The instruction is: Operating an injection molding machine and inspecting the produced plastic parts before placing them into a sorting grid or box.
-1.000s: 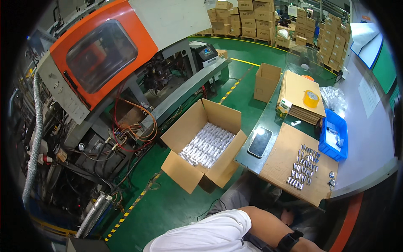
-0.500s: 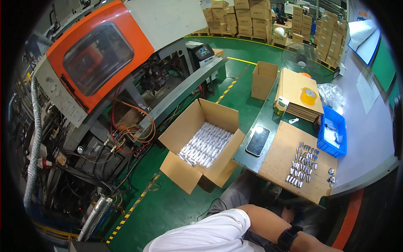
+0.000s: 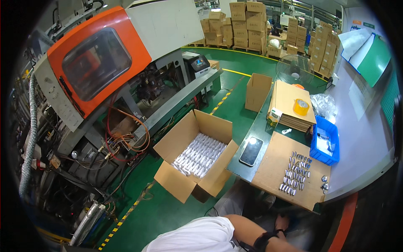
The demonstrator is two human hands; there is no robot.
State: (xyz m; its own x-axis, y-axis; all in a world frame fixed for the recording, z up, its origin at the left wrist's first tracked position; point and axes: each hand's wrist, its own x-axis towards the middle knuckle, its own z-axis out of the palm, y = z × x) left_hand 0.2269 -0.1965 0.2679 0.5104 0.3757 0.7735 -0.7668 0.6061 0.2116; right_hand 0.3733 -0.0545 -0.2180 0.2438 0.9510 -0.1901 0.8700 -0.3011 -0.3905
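My left arm, in a white sleeve with a black band at the wrist, crosses the bottom of the view. My left hand [image 3: 280, 245] shows only in part at the lower edge, its fingers out of sight. Behind that forearm, my right hand [image 3: 282, 222], with a dark band at its wrist, hangs in shadow below the table's near edge; its fingers are too dark to read. Neither hand touches the shiny silver tapered pieces [image 3: 294, 173], which stand or lie in rows on a cardboard sheet [image 3: 268, 172]. Several rounded silver pieces [image 3: 324, 183] lie near its right edge.
An open carton [image 3: 174, 145] with rows of white and silver parts stands left of the table. On the table are a phone [image 3: 252, 151], blue bin [image 3: 324, 156], flat cardboard [image 3: 289, 96] and yellow tape roll [image 3: 301, 107]. An orange-doored machine [image 3: 98, 63] fills the left.
The view has shifted, so the table and carton sit lower and farther left. My left arm appears lower and farther left too. The silver pieces and the carton's contents look unchanged.
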